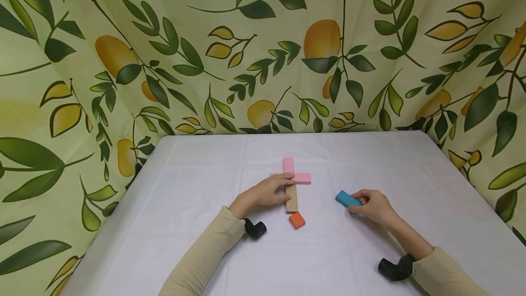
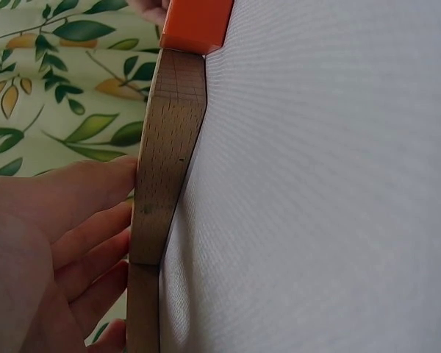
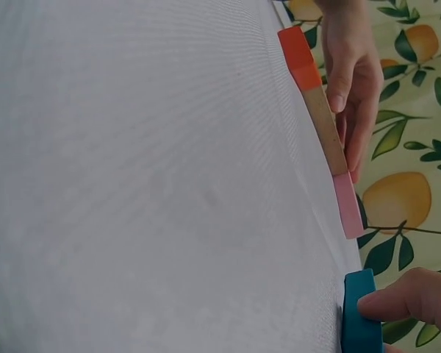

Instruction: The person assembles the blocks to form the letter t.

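Flat blocks form a cross on the white cloth: a pink block (image 1: 288, 165) at the top, another pink block (image 1: 303, 178) to the right, a wooden block (image 1: 291, 200) below. A second wooden block (image 1: 275, 174) on the left is mostly hidden. My left hand (image 1: 269, 190) lies over the cross with loosely extended fingers touching the wood. At the lower wooden block's near end sits a small orange block (image 1: 297, 220), turned at an angle. Off to the right, my right hand (image 1: 375, 204) pinches a blue block (image 1: 347, 198) between thumb and fingers, at or just above the cloth.
The table (image 1: 185, 172) is covered in white cloth, its far edge meeting a leaf-and-fruit patterned curtain (image 1: 263, 58). Black devices are strapped at the left wrist (image 1: 255, 229) and right wrist (image 1: 396, 268).
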A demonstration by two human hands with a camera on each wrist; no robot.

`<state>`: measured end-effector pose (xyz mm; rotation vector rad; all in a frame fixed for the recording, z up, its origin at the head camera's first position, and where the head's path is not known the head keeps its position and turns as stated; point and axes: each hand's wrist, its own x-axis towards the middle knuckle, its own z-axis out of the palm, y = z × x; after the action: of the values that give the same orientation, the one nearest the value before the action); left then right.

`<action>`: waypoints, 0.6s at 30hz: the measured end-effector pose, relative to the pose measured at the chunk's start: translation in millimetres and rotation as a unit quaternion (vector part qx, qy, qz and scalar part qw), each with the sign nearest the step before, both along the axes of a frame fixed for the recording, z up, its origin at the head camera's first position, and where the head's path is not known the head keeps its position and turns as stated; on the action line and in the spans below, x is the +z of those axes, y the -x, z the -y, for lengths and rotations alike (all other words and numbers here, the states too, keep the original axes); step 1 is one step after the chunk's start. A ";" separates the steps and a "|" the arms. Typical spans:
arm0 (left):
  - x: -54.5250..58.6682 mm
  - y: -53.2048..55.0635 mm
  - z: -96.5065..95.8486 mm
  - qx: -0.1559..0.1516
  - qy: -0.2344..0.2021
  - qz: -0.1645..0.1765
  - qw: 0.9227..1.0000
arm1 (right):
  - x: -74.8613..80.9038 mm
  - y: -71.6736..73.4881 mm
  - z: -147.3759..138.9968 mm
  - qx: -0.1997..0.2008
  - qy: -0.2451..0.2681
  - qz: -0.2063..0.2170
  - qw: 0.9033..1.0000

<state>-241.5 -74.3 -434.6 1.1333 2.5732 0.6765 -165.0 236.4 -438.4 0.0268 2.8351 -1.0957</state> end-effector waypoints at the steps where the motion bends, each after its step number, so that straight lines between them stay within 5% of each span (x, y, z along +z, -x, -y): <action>1: 0.1 -0.3 0.2 -0.001 -0.002 -0.001 1.000 | 0.1 0.0 0.1 0.000 0.000 0.002 1.000; 18: 2.1 -2.0 0.9 -0.002 -0.008 -0.002 1.000 | -0.5 2.6 -2.7 0.018 0.018 0.015 1.000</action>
<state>-239.5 -75.3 -432.5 1.1445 2.5728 0.6965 -167.6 239.2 -439.0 -0.0112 2.7773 -1.1278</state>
